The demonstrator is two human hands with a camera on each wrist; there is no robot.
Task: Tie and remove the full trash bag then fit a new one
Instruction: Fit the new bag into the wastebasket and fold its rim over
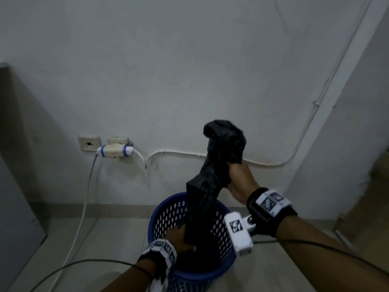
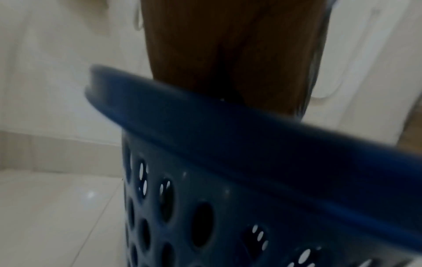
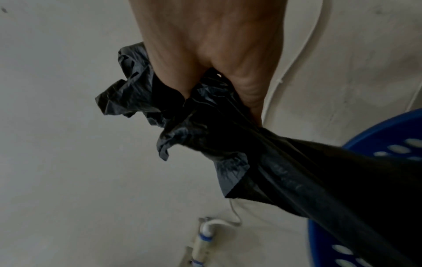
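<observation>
While crinkled and glossy, the black trash bag (image 1: 212,175) bunches to a twisted neck where my right hand (image 1: 240,180) clenches it; below that fist the film stretches down into the round, perforated blue plastic bin (image 1: 160,220). My left hand (image 1: 179,239) reaches over the rim beside the bag's lower end; its fingers are hidden, so I cannot tell their grasp.

Bare forearms are seen. Black wrist straps (image 1: 271,211) bearing white blocks printed with black-and-white square markers are worn on both wrists; a white camera housing (image 1: 239,232) and thin black cables (image 1: 336,252) are attached.
</observation>
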